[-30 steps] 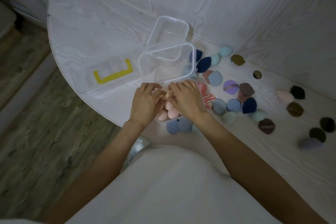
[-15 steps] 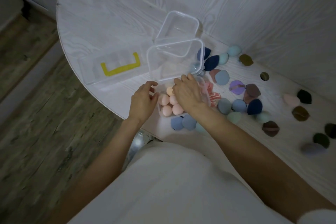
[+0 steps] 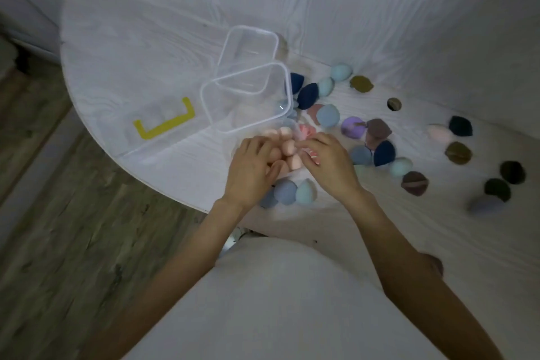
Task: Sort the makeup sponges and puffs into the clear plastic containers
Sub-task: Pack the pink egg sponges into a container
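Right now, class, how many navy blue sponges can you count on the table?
3 navy sponges: two side by side just right of the clear containers, one right of the right hand. Others may hide behind containers or hands.

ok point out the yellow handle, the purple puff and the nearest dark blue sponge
yellow handle (image 3: 165,126), head view, on its long bar
purple puff (image 3: 353,127), head view, on its flat face
dark blue sponge (image 3: 384,153), head view, on its rounded body

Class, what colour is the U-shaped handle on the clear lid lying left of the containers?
Yellow. The handle shows clearly in the head view.
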### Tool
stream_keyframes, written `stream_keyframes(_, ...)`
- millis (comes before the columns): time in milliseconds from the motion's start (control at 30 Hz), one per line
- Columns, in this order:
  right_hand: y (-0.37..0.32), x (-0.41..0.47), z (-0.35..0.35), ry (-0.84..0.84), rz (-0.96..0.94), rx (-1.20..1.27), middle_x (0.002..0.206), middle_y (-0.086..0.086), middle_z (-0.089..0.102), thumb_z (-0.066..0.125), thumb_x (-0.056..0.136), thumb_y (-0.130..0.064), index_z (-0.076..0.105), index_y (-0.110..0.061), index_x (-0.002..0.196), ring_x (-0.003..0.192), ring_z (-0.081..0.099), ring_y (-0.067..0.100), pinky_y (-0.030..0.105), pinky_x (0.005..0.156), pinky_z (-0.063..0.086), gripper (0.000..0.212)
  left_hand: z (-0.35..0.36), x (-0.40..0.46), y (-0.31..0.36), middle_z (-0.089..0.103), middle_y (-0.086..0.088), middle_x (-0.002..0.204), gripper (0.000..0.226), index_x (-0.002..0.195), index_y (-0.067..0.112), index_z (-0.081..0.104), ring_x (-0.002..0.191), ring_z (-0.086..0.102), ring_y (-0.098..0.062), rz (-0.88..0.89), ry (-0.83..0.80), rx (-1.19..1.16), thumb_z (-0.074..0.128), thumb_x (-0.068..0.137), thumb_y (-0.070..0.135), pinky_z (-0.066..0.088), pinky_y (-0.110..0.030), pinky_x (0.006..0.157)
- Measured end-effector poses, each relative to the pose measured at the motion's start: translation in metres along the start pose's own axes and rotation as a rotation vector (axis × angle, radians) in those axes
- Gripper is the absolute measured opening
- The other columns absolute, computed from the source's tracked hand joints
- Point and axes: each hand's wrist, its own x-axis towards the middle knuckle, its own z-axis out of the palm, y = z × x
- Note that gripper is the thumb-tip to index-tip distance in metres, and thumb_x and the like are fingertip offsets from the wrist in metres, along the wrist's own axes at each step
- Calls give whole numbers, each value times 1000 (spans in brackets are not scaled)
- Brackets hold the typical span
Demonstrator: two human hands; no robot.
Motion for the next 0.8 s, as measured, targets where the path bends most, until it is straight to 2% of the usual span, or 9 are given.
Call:
stream_keyframes(67,27,-22,-13,18,65,-16,101,7,65,60,88,-13,70,-11,102,96,57,25,33,80,47,18,17,6,21,58,-13,117,47,119,10,58,102,49,-29,60,-128,28,47,80,35,40,-38,88)
stream_keyframes(133,59,-44,-30,68,158,-45,101,11,65,59,87,-10,70,-7,102,94,58,29,37,81,49,19,34,14,41,54,-15,124,52,127,12,52,108,49,-34,47,-207,100,51,83,41,40,-43,91)
stream_keyframes(267,121,-66,-58,86,275,-186,96,16,67,54,83,-11,69,-6,102,86,59,37,41,77,47,24,49,27,58,48,-17,132,51,135,14,44,117,44,-35,-53,-233,213,56,88,31,35,-42,97)
stream_keyframes(400,181,-56,-86,73,345,-334,117,16,60,54,85,-7,64,-7,112,110,52,36,43,94,41,28,55,35,69,54,-20,127,48,129,10,53,110,51,-39,6,-204,195,64,83,18,43,-47,91)
stream_keyframes(533,223,-31,-105,34,437,-371,142,21,39,50,89,1,56,-10,126,129,34,39,46,108,29,39,64,40,79,59,-17,121,49,123,9,58,104,56,-38,93,-218,149,71,76,12,48,-45,84)
stream_keyframes(600,235,-22,-109,-47,481,-354,143,22,36,46,91,1,54,-13,127,124,37,39,44,102,35,40,68,41,82,60,-16,119,52,123,10,58,102,57,-37,103,-221,141,73,73,11,49,-43,83)
stream_keyframes(667,236,-17,-110,-83,466,-364,127,21,49,45,89,2,53,-13,118,103,49,35,37,79,42,34,69,41,83,60,-15,118,50,123,12,58,101,58,-36,104,-206,140,71,75,15,48,-41,83)
stream_keyframes(733,223,-15,-112,-24,453,-355,110,16,56,49,89,-1,50,-13,109,86,53,29,34,64,40,23,65,40,82,60,-12,121,47,126,14,56,101,57,-33,93,-181,134,59,82,30,48,-39,83)
stream_keyframes(800,197,-18,-109,106,460,-236,101,7,56,53,90,-9,46,-14,107,79,55,23,34,61,45,19,58,38,77,61,-10,117,48,125,15,55,97,56,-29,38,-128,129,49,84,40,47,-38,78)
